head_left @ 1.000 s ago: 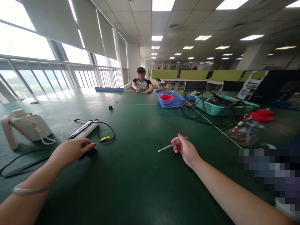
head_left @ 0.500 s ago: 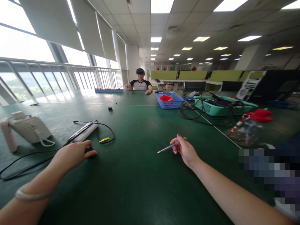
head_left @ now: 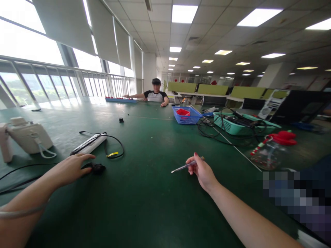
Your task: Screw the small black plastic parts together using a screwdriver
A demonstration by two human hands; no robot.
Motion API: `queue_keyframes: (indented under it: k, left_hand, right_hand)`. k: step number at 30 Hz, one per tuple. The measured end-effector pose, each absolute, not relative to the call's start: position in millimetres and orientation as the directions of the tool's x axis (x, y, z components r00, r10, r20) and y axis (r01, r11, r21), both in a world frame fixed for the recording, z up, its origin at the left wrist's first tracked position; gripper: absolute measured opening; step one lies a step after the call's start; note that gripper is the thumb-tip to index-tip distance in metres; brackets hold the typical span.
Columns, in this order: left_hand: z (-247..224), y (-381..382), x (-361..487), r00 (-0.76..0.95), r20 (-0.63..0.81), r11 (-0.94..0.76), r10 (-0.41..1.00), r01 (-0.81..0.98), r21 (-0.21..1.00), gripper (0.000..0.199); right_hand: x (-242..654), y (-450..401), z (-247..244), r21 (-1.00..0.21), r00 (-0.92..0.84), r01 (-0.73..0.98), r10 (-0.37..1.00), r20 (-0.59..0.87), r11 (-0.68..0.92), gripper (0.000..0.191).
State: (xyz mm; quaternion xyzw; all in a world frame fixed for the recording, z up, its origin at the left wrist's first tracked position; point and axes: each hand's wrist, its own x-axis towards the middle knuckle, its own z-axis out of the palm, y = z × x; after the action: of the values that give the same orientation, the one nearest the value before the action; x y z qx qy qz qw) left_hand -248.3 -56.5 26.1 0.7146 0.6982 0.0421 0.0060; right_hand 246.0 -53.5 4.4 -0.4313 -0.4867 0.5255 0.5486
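My left hand [head_left: 72, 167] is open over the green tabletop [head_left: 144, 206], thumb and fingers apart. Just right of its fingertips lies a small dark lump-like object [head_left: 97, 168], whose kind I cannot make out. Behind that hand a white bar-shaped device [head_left: 90, 144] rests on the table, with a thin black cable [head_left: 122, 144] with a yellow tag looped beside it. My right hand [head_left: 203, 172] is closed around a slim screwdriver [head_left: 182, 167] with a see-through handle. Its metal tip points left and slightly down, above the table.
Left stands a beige bottle-like container [head_left: 31, 137] with a strap. At the right are a blue basket [head_left: 187, 119], a green basket [head_left: 224, 125] with black cables, and a clear jar [head_left: 269, 155] with a red lid. Across the table sits a person [head_left: 156, 94] by a blue strip [head_left: 120, 100].
My left hand has let go of the dark object and drawn back left, its fingers spreading. My right hand still holds the screwdriver. The far person's arm has reached further along the blue strip.
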Motion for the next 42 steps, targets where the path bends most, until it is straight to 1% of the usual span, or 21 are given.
queue_keyframes:
  k: [2, 5, 8, 10, 12, 14, 15, 17, 21, 28, 34, 38, 42]
  left_hand:
    - [19, -53, -249, 0.020, 0.018, -0.021, 1.000, 0.998, 0.066, 0.059]
    - [14, -48, -251, 0.023, -0.009, -0.023, 1.000, 0.998, 0.063, 0.057]
    - [17, -48, -249, 0.037, 0.011, -0.038, 0.999, 0.997, 0.064, 0.056]
    - [24, -52, -245, 0.029, 0.070, -0.034, 0.997, 0.997, 0.065, 0.055]
    - [33, -57, -238, 0.025, 0.165, -0.036, 0.986, 0.997, 0.066, 0.057]
    - [42, -65, -229, 0.062, 0.240, -0.080, 0.969, 0.994, 0.069, 0.059]
    - [46, -69, -225, 0.095, 0.254, -0.117, 0.962, 0.991, 0.071, 0.060]
    - [51, -76, -216, 0.164, 0.235, -0.188, 0.958, 0.979, 0.082, 0.060]
    - [53, -83, -203, 0.238, 0.117, -0.252, 0.964, 0.959, 0.129, 0.057]
    - [44, -77, -204, 0.234, 0.077, -0.242, 0.969, 0.961, 0.132, 0.056]
    - [44, -75, -206, 0.290, 0.035, -0.292, 0.956, 0.943, 0.158, 0.048]
    - [43, -71, -208, 0.317, -0.002, -0.311, 0.948, 0.931, 0.190, 0.048]
    - [43, -70, -209, 0.295, -0.017, -0.281, 0.955, 0.926, 0.253, 0.050]
  right_hand:
    - [246, -53, 4, -0.984, -0.026, -0.158, 0.996, 0.082, 0.077, 0.050]
    - [245, -53, 5, -0.985, -0.016, -0.156, 0.996, 0.082, 0.079, 0.051]
    - [245, -54, 8, -0.987, -0.023, -0.144, 0.997, 0.078, 0.074, 0.052]
    - [245, -55, 8, -0.987, -0.017, -0.143, 0.997, 0.078, 0.074, 0.053]
    - [245, -55, 8, -0.987, -0.015, -0.143, 0.997, 0.079, 0.076, 0.053]
    - [246, -55, 7, -0.987, -0.024, -0.139, 0.996, 0.080, 0.076, 0.053]
    - [246, -55, 6, -0.988, -0.029, -0.137, 0.996, 0.081, 0.077, 0.053]
    - [245, -54, 5, -0.987, -0.026, -0.142, 0.996, 0.084, 0.080, 0.053]
    - [244, -51, 3, -0.982, 0.003, -0.164, 0.996, 0.093, 0.092, 0.052]
    - [244, -50, 2, -0.982, -0.019, -0.163, 0.995, 0.098, 0.093, 0.051]
    - [245, -51, 3, -0.983, -0.021, -0.161, 0.995, 0.095, 0.090, 0.050]
    - [244, -51, 4, -0.982, -0.026, -0.167, 0.995, 0.092, 0.086, 0.050]
    - [244, -52, 5, -0.983, -0.023, -0.159, 0.995, 0.093, 0.088, 0.050]
